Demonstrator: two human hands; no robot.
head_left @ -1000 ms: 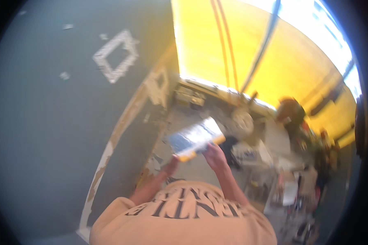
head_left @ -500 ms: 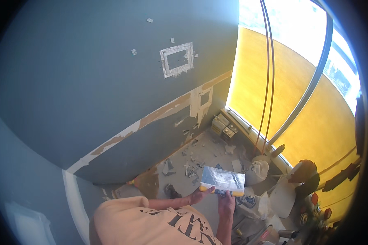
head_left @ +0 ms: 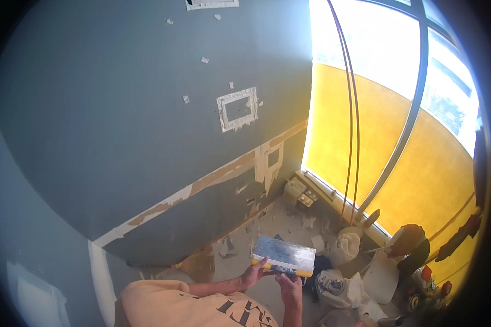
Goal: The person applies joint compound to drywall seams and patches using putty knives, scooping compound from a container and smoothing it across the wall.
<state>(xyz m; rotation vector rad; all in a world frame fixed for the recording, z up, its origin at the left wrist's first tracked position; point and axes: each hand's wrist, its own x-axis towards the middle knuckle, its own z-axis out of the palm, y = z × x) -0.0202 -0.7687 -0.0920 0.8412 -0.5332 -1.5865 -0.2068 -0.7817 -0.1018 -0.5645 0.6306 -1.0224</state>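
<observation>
A wide rectangular plastering blade (head_left: 285,252) with a shiny metal face and a yellow handle edge is held out in front of my torso. My left hand (head_left: 251,274) is closed on the left end of its yellow edge, thumb on top. My right hand (head_left: 290,289) grips the same edge from below, nearer its right end; some of those fingers are hidden behind the tool. Whitish smears show along the band beside the handle. The blade stands apart from the wall.
A grey wall (head_left: 120,125) carries a white-edged rectangular patch (head_left: 237,110) and a torn horizontal strip (head_left: 191,188). Scraps and a broom (head_left: 197,267) lie on the floor. White bags (head_left: 345,245) and tools crowd the right, below the yellow-covered window (head_left: 333,120). Two dark cords (head_left: 350,125) hang there.
My view has tilted up, so the wall patches sit lower in it. The blade has shifted slightly left and turned; the wavy streaks on its face look fainter. Both hands keep their hold.
</observation>
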